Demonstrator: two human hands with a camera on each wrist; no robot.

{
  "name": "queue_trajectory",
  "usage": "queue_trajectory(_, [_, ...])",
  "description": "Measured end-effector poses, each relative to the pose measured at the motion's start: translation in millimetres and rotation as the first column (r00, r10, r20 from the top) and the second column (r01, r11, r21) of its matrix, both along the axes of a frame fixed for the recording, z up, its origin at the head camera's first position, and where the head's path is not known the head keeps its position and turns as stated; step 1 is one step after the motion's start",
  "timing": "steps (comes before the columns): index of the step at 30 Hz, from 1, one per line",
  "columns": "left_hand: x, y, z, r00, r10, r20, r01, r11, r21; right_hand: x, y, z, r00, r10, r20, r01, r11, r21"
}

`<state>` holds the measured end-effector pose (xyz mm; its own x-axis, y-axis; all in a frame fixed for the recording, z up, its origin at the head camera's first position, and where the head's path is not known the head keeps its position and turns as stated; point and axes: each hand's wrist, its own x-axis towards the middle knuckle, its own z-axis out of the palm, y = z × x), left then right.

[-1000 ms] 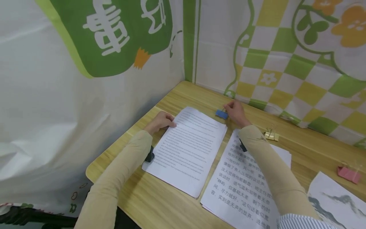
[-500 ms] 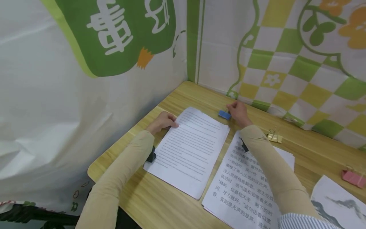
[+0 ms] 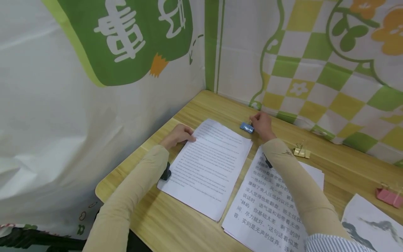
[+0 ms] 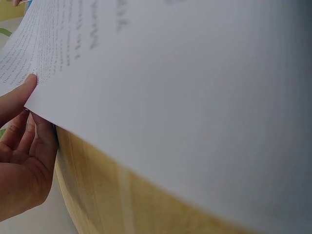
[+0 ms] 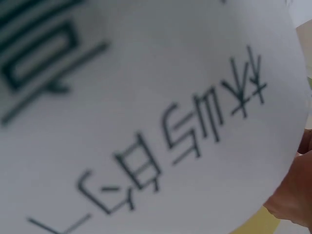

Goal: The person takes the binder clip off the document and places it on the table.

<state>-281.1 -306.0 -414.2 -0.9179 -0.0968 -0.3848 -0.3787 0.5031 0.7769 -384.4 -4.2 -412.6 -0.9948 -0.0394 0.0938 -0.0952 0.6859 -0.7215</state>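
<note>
My left hand (image 3: 179, 135) is at the left edge of a stack of printed sheets (image 3: 206, 171) on the desk. In the left wrist view the thumb (image 4: 30, 84) lies on top of the paper and the other fingers are beneath, so the edge is pinched. Beyond the top right corner of this stack, my right hand (image 3: 262, 126) pinches a blue binder clip (image 3: 247, 127) by its wire handle. The right forearm reaches over a second stack with large Chinese print (image 3: 261, 210). That print fills most of the right wrist view, with the hand only partly visible at the edge.
A gold binder clip (image 3: 301, 152) lies right of the right forearm, and a pink binder clip (image 3: 389, 197) farther right. A sheet with an ink landscape (image 3: 371, 224) is at the lower right. Printed curtains border the wooden desk (image 3: 151, 224) at the left and back.
The blue binder clip has turned slightly in my right hand and its face now catches the light. My left hand keeps its place on the paper. The head view has shifted slightly.
</note>
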Motion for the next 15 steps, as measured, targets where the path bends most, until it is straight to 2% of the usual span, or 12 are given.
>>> queue_trajectory(5, [-0.8, 3, 0.2, 1.000, 0.000, -0.001, 0.000, 1.000, 0.009, 0.8, 3, 0.0, 1.000, -0.001, -0.002, 0.001, 1.000, -0.007])
queue_trajectory(11, [-2.9, 4, -3.2, 1.000, -0.002, -0.016, 0.003, 1.000, 0.015, -0.8, 8, -0.7, 0.999, 0.037, 0.014, -0.037, 0.999, 0.010])
queue_trajectory(15, [-12.9, 15, -6.3, 0.999, -0.042, -0.025, 0.041, 0.999, -0.010, 4.7, 27, 0.4, 0.999, 0.026, 0.048, -0.025, 1.000, -0.003])
